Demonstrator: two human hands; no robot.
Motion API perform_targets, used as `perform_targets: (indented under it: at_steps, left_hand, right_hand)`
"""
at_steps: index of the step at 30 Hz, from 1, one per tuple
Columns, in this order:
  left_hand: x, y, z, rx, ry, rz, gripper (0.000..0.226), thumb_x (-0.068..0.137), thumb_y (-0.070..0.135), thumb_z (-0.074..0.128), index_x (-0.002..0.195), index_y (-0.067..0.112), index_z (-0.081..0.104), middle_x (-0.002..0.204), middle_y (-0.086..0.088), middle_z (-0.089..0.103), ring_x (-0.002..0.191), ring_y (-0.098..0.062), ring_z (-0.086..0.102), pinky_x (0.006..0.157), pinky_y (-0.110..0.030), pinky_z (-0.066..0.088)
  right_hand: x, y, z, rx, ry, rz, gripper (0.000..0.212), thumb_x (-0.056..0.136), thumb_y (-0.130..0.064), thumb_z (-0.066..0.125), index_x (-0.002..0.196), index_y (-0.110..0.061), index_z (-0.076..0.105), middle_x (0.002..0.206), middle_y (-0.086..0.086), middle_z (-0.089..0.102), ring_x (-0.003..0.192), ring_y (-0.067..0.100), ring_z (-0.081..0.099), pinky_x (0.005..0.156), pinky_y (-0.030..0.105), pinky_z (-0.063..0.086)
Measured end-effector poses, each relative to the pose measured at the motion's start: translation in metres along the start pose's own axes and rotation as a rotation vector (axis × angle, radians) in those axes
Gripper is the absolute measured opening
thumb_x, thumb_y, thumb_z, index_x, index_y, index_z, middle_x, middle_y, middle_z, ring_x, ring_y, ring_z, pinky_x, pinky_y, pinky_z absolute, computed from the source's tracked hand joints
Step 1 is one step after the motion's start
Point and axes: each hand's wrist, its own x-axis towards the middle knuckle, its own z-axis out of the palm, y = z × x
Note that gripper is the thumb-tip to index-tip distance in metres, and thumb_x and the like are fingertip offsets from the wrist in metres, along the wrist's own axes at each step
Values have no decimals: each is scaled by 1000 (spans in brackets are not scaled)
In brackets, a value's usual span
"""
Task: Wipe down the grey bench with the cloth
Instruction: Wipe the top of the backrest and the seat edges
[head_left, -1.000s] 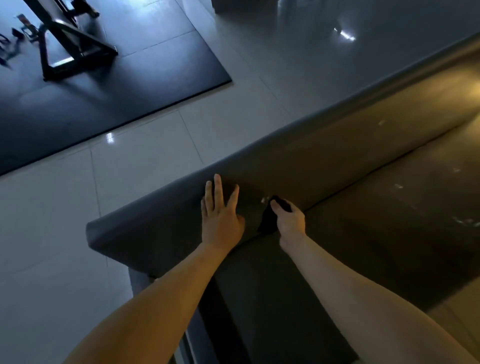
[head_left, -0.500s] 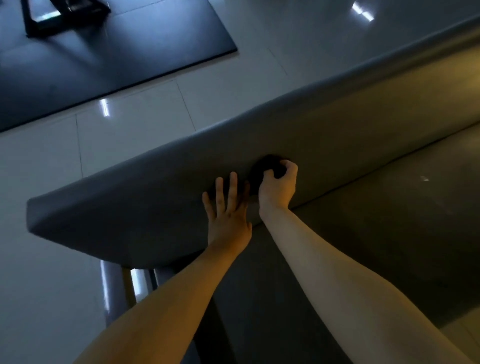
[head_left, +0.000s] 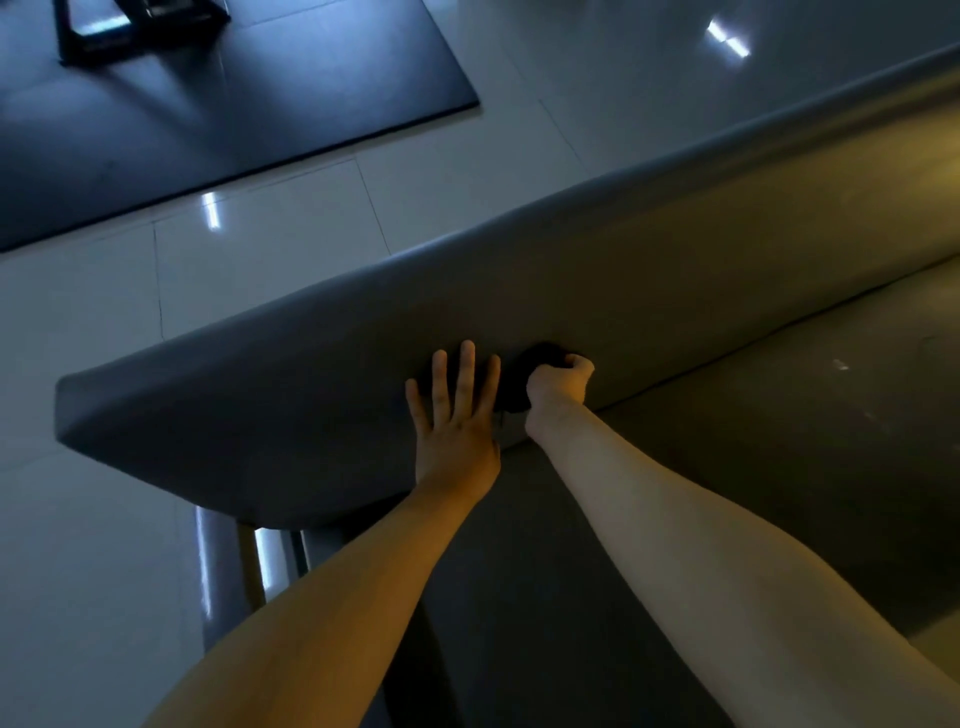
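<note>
The right hand (head_left: 558, 387) is clenching the bunched dark cloth (head_left: 519, 382) against the grey padded bench (head_left: 701, 270); the left hand (head_left: 454, 415) is bracing, fingers spread. Firm, overlapping strokes advised.

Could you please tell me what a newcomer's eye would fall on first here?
Mid-frame, the left hand lies flat, fingers spread, on the raised pad of the grey bench, and beside it the right hand grips a dark cloth against the same pad. At top left, a black mat lies on glossy pale tiles.
</note>
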Motion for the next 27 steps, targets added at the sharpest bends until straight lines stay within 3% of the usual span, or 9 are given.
perform_targets:
  at_steps: [3, 6, 8, 13, 16, 20, 23, 27]
  left_hand:
    - [-3, 5, -3, -16, -13, -18, 90, 99, 31, 49, 158, 29, -19, 151, -4, -52, 137, -34, -49, 117, -67, -14]
    - [-3, 9, -4, -13, -28, -16, 81, 98, 32, 49, 161, 29, -2, 150, -6, -53, 140, -37, -45, 118, -68, -9]
    - [-2, 9, -5, -3, -33, -12, 79, 98, 34, 48, 161, 29, 2, 149, -6, -54, 139, -37, -46, 117, -68, -10]
    - [3, 6, 6, -5, 19, -6, 90, 100, 37, 45, 157, 28, -24, 150, -5, -53, 137, -34, -49, 117, -67, -13]
    - [4, 2, 15, -10, 74, 4, 89, 100, 43, 46, 158, 28, -21, 154, -5, -49, 139, -34, -47, 115, -66, -18]
    - [3, -1, 19, -14, 91, 21, 93, 100, 42, 50, 157, 30, -22, 154, -4, -48, 138, -32, -49, 114, -64, -20]
    - [5, -1, 18, 3, 60, 17, 90, 102, 40, 45, 155, 30, -27, 151, -4, -52, 133, -31, -54, 114, -64, -21]
    - [1, 4, 12, 2, 43, 1, 90, 100, 35, 46, 156, 29, -25, 151, -4, -52, 137, -33, -49, 117, -65, -15]
  right_hand:
    - [-7, -16, -19, 78, -136, -10, 40, 99, -6, 55, 130, -31, 53, 125, 8, 58, 109, 27, 60, 95, 45, 55]
    - [-17, -25, -24, 147, -233, -180, 33, 100, -9, 55, 117, -37, 52, 115, -1, 56, 103, 18, 59, 84, 37, 54]
    - [-14, -25, -15, 102, -195, -234, 34, 101, -9, 54, 115, -39, 47, 112, -3, 53, 101, 16, 57, 78, 32, 52]
    - [5, 4, 9, 3, 15, -364, 32, 98, -6, 54, 111, -34, 46, 126, 2, 53, 113, 24, 58, 94, 45, 57]
    - [18, 21, 8, -15, 55, -283, 36, 98, -2, 52, 124, -27, 48, 135, 4, 48, 114, 24, 55, 97, 42, 55]
    - [37, 50, -11, -131, -118, -56, 46, 100, 0, 44, 144, -12, 41, 140, 20, 51, 119, 37, 57, 90, 35, 50]
    - [31, 47, -17, -4, -50, 45, 34, 101, -5, 46, 129, -24, 55, 120, 12, 59, 93, 25, 59, 74, 33, 50]
    - [14, 22, -20, 92, -177, -91, 28, 97, -9, 57, 114, -30, 63, 113, 4, 63, 101, 24, 62, 93, 46, 56]
